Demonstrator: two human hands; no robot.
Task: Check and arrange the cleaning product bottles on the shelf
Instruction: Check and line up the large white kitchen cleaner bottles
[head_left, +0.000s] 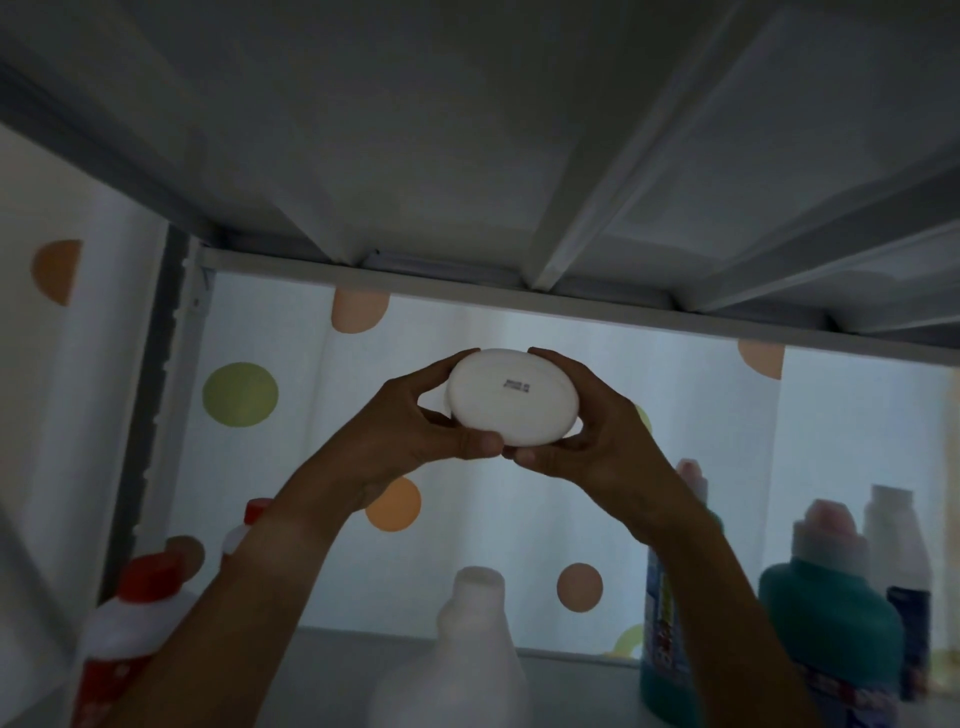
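A white bottle (511, 397) is held up in mid-air with its oval base turned toward me; small dark print shows on the base. My left hand (415, 421) grips its left side and my right hand (582, 431) grips its right side, thumbs underneath. The rest of the bottle is hidden behind its base. Below on the shelf (353, 654) stand a plain white bottle (467, 654), white bottles with red caps (140, 618) at the left, and a teal bottle (831, 623) with a pale cap at the right.
The underside of the upper shelf (467, 156) with metal ribs hangs close above my hands. A shelf upright (156, 389) stands at the left. Behind is a pale curtain with coloured dots (239, 395). More bottles (898, 561) crowd the right side.
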